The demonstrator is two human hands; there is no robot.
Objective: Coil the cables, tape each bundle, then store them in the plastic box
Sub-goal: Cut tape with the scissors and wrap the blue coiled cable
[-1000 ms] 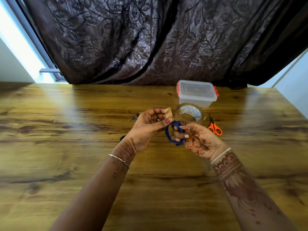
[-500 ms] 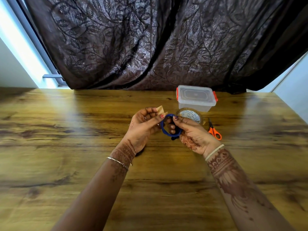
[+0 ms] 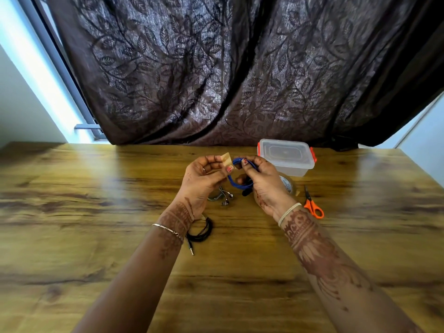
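A coiled blue cable (image 3: 236, 182) is held up above the table between both hands. My right hand (image 3: 263, 186) grips the coil from the right, thumb on its top. My left hand (image 3: 204, 179) pinches a short piece of brown tape (image 3: 227, 158) at the coil's upper left. A coiled black cable (image 3: 201, 230) with a jack plug lies on the table under my left wrist. Silver earphones (image 3: 223, 197) lie between my wrists. The clear plastic box (image 3: 286, 157) with orange clips stands shut at the back.
A roll of brown tape (image 3: 287, 185) lies mostly hidden behind my right hand. Orange scissors (image 3: 312, 205) lie to its right. The wooden table (image 3: 96, 212) runs wide on both sides. A dark curtain (image 3: 240, 68) hangs behind the table.
Both hands have lifted the blue coil and the tape piece up and away from me. The black cable and the earphones have come into view below them.
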